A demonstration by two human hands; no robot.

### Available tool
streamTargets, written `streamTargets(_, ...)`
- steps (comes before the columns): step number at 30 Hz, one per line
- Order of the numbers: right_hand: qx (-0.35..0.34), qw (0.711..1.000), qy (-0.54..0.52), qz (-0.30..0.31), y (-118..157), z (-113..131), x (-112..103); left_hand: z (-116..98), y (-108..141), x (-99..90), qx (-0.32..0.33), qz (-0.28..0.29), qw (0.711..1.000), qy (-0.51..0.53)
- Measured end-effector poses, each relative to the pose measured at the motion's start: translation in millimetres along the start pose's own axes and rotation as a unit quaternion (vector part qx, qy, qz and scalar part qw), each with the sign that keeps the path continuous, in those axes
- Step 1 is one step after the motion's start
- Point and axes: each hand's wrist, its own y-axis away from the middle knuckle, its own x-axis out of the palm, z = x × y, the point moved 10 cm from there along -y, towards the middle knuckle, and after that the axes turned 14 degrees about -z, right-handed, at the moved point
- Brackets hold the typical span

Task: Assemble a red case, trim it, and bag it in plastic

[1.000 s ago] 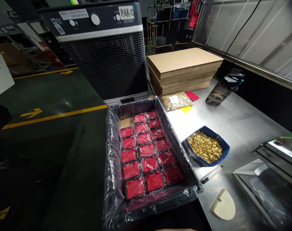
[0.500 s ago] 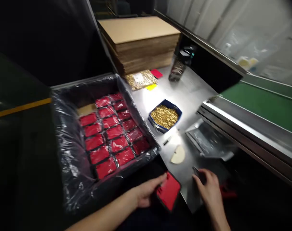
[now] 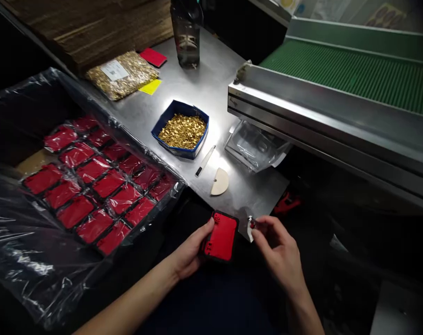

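My left hand (image 3: 192, 251) is closed on a flat red rectangular piece with a black border (image 3: 225, 238), its thumb lying over the left edge. Dark marks show along that edge. To the right, my right hand (image 3: 281, 253) pinches a small shiny dark-and-red bit (image 3: 251, 223) between thumb and fingertips; its kind is too small to make out. The two hands are apart, low in front of the metal table's near corner. On the table beyond them lie a cream half-round disc (image 3: 220, 182) and a slim pair of tweezers (image 3: 205, 161).
A blue tray (image 3: 156, 136) holds small gold pieces. Left stands a plastic-lined box (image 3: 58, 274) with rows of similar red pieces. Behind are a bag of gold pieces (image 3: 126, 74) and a dark bottle (image 3: 186, 42). A green conveyor (image 3: 351, 70) edges the right.
The view has shifted closer and to the right. My right hand has come nearer the red piece, which is now held more upright in my left hand.
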Motion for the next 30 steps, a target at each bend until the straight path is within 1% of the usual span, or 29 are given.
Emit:
streamTargets(3,-0.085,0.991,-0.004,0.105,34.2,43.7,4.7,-3.5,2.0,4.3,0.03,-0.015,0.999,-0.025)
streamTargets(4,-0.112,0.986,-0.003,0.127,43.1,53.9,6.7,-4.3,2.6,6.3,0.039,-0.015,0.999,-0.033)
streamTargets(6,-0.156,0.977,0.006,0.144,54.6,65.7,9.3,-5.8,3.4,9.5,0.055,-0.015,0.997,-0.046)
streamTargets(9,-0.203,0.968,0.032,0.146,61.1,70.5,12.0,-6.4,4.1,13.0,0.071,-0.012,0.995,-0.067)
streamTargets(13,-0.229,0.959,0.055,0.159,61.0,72.8,14.9,-9.6,6.2,18.3,0.094,-0.004,0.991,-0.095)
streamTargets(17,-0.244,0.953,0.07,0.165,58.5,77.5,15.4,-12.8,7.7,21.5,0.105,-0.002,0.989,-0.108)
streamTargets(22,-0.247,0.949,0.075,0.179,55.5,78.5,17.9,-14.5,6.4,20.9,0.113,-0.01,0.986,-0.119)
streamTargets(30,-0.282,0.938,0.11,0.168,53.1,86.2,18.4,-17.7,3.4,21.7,0.123,-0.024,0.985,-0.117)
